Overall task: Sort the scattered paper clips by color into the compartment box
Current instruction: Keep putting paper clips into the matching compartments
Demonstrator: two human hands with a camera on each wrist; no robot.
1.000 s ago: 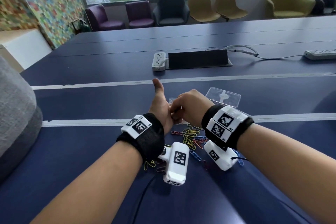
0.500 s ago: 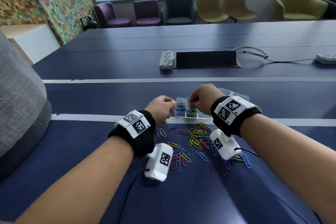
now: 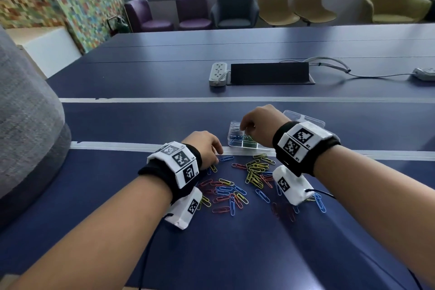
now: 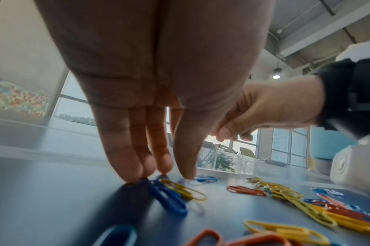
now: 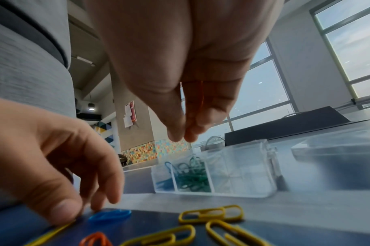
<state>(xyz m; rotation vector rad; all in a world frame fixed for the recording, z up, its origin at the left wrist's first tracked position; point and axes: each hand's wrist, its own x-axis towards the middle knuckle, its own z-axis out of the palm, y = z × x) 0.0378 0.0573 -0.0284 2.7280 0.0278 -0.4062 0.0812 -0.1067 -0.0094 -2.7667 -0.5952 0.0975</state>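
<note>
On the dark blue table [image 3: 235, 254] I see a loose scatter of red, blue and yellow plastic-coated paper clips [image 3: 249, 179] lying between my two wrists, near the front edge of a clear plastic compartment box [image 3: 237, 142] that sits just past a pale tape line [image 3: 376, 154]. My left hand [image 3: 204, 146] is lowered to the tabletop at the left end of the scatter, fingers [image 4: 125, 154] straight and close together, their tips touching the surface next to a dark blue paper clip [image 4: 169, 198] and a yellow paper clip [image 4: 184, 189]; the thumb tip meets a lighter blue clip [image 4: 203, 179]. It grips nothing that I can make out. My right hand [image 3: 257, 125] hangs over the box with the fingertips [image 5: 179, 133] drawn together and pointing down; from the right wrist view a thin orange-red wire [image 5: 202, 94] shows between the fingers, though I cannot tell whether it is pinched. Inside the box, one near compartment holds blue clips [image 5: 164, 182], the one beside it green clips [image 5: 192, 176], and the next looks clear. Beyond the box lies its clear lid [image 3: 303, 117], and farther back a white power strip [image 3: 217, 73] beside a black panel [image 3: 268, 72].
</note>
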